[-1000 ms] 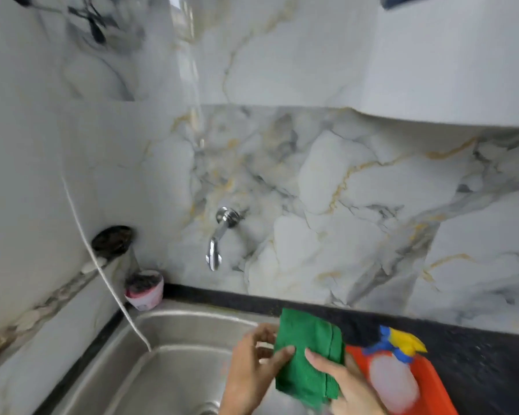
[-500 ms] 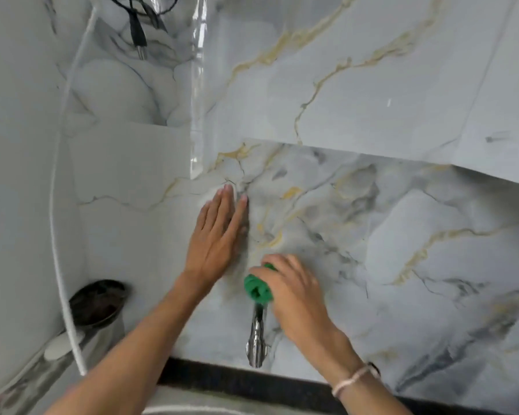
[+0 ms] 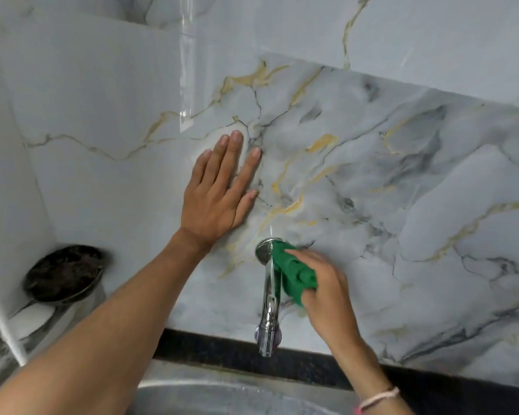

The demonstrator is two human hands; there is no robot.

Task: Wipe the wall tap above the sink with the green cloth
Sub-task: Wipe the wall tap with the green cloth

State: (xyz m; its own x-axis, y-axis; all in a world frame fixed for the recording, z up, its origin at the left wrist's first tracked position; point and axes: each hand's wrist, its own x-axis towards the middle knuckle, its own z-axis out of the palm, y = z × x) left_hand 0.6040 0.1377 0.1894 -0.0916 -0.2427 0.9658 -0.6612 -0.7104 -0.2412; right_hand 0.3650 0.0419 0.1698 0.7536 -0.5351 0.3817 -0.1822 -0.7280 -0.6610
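Half the sink [image 3: 222, 396] is cut off below; right hand [image 3: 327, 298] grips green cloth [image 3: 294, 274] against tap [image 3: 269, 301], left hand [image 3: 219, 199] flat, open on marble wall [image 3: 402, 181].

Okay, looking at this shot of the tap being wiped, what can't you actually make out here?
Head view only:
- Right side of the tap: covered by the green cloth and the right hand.
- Sink: cut off by the bottom edge.
- Dark contents of the round dish: too blurred.
- Left hand: its palm faces the wall.
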